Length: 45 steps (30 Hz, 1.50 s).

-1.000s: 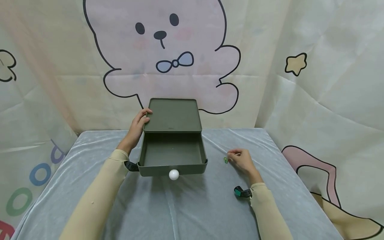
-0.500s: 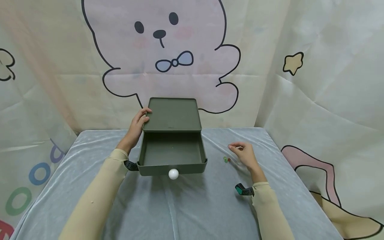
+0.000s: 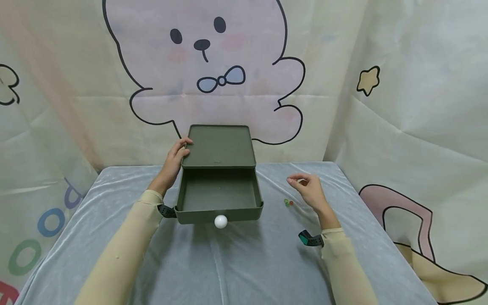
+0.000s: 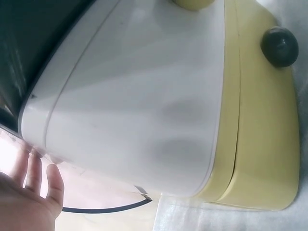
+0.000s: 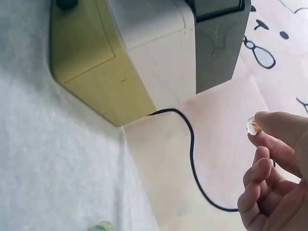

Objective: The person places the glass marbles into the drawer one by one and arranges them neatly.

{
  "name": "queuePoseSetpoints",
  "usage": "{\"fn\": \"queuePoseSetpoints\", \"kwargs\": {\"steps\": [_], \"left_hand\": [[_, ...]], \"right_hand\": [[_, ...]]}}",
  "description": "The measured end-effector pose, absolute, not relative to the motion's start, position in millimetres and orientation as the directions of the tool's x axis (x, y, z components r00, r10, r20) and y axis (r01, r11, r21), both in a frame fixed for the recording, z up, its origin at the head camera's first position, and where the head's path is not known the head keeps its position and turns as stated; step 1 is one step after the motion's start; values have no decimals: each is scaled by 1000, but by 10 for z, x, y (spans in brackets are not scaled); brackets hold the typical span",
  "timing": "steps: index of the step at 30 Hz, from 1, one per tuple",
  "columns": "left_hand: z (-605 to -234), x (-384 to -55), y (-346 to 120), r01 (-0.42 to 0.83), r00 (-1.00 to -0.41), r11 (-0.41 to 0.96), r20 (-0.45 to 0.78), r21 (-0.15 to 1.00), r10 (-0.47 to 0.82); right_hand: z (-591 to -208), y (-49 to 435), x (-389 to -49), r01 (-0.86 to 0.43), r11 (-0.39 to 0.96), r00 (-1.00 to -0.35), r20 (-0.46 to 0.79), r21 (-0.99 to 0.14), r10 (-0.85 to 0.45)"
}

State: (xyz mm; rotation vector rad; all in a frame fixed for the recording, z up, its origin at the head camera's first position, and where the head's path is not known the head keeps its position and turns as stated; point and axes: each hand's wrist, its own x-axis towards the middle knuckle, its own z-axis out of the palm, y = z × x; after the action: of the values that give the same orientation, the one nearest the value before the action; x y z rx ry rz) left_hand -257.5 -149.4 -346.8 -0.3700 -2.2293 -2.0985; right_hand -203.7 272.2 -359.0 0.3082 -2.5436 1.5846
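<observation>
A small drawer cabinet [image 3: 222, 146] with a dark green top tier stands mid-table. Its green drawer [image 3: 219, 217], with a white knob [image 3: 220, 221], is pulled out and bare inside. White and yellow tiers [image 4: 260, 134] sit below. My left hand [image 3: 169, 167] rests against the cabinet's left side near the top, fingers rather straight at the edge. To the right of the cabinet, above the cloth, my right hand [image 3: 311, 192] pinches a clear glass marble [image 5: 252, 126] with an orange swirl between thumb and forefinger. Below it lie green marbles [image 3: 286, 202] and a reddish marble [image 3: 291, 203].
A pale blue-grey cloth [image 3: 183, 271] covers the table. Cartoon-printed curtains [image 3: 324, 127] hang close behind and on both sides. A black knob [image 4: 280, 46] juts from the yellow tier and a yellow knob [image 4: 195, 4] from the white one.
My right hand has lifted up and away from the marbles on the cloth, uncovering the reddish one. My left hand and the pulled-out drawer have stayed put.
</observation>
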Motion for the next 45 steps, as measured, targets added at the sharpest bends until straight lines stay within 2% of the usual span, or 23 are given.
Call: {"fn": "queuePoseSetpoints", "kwargs": {"steps": [8, 12, 23, 45], "left_hand": [[-3660, -2682, -1514, 237, -966, 57, 229, 970, 120], [-3680, -2680, -1520, 251, -962, 60, 242, 966, 124], [-3671, -2698, -1514, 259, -961, 46, 252, 965, 115], [-3679, -2669, -1518, 256, -961, 52, 248, 965, 125]], "right_hand": [[-3480, 2609, -1986, -354, 392, -934, 305, -849, -184], [-3559, 2595, -2032, -399, 384, -915, 337, -833, -221], [-3520, 2488, -2016, -463, 363, -881, 376, -808, -288], [-3277, 2226, -1844, -476, 403, -868, 343, -781, -360]]}}
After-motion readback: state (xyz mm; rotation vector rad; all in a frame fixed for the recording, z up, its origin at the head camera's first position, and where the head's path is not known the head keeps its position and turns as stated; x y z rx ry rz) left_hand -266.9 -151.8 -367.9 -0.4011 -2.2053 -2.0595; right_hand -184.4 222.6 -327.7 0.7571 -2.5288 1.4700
